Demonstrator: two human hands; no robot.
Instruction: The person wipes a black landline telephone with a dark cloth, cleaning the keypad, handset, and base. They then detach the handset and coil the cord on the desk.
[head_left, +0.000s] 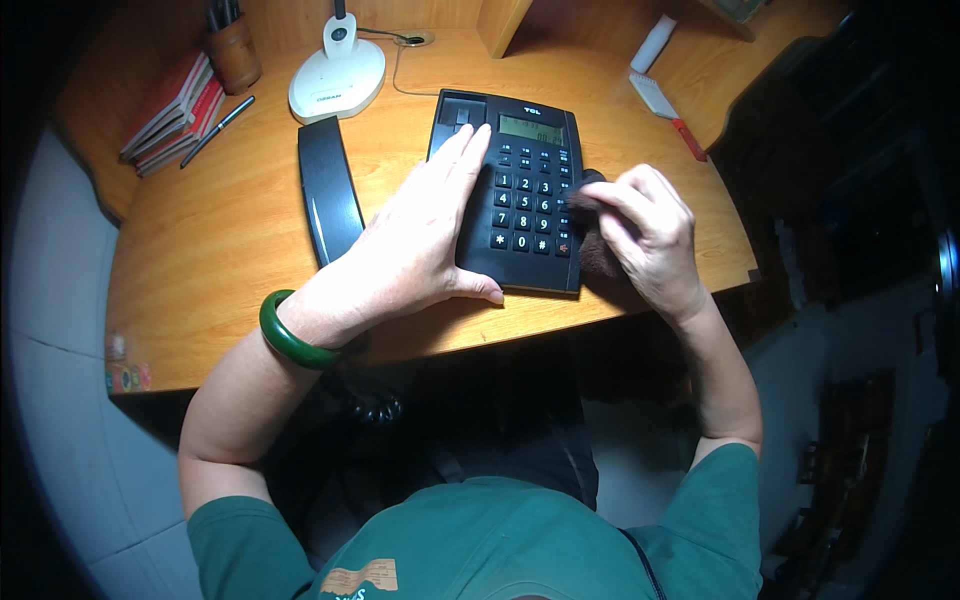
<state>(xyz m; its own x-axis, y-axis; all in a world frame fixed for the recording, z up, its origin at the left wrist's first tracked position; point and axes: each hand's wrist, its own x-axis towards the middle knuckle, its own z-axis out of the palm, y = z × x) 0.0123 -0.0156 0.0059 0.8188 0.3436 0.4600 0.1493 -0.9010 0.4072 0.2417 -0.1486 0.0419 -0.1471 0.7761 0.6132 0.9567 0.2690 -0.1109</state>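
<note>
A black TCL desk telephone base (480, 264) with a keypad and a small display lies on the wooden desk. My left hand (420, 232) rests flat across its left side, fingers together and thumb at the near edge; a green bangle (289, 337) circles that wrist. At the base's right edge, my right hand (649, 229) pinches a dark brown cloth (600, 255), which touches the side by the keys. The black handset (326, 187) lies off the base to the left, its near end hidden behind my left forearm.
A white lamp base (337, 79) stands behind the handset. Red-covered booklets (176, 112), a pen (217, 131) and a brown pen holder (234, 56) are far left. Far right are a white bottle (654, 43) and a red-handled scraper-like tool (667, 112). A coiled cord (379, 409) hangs below the desk edge.
</note>
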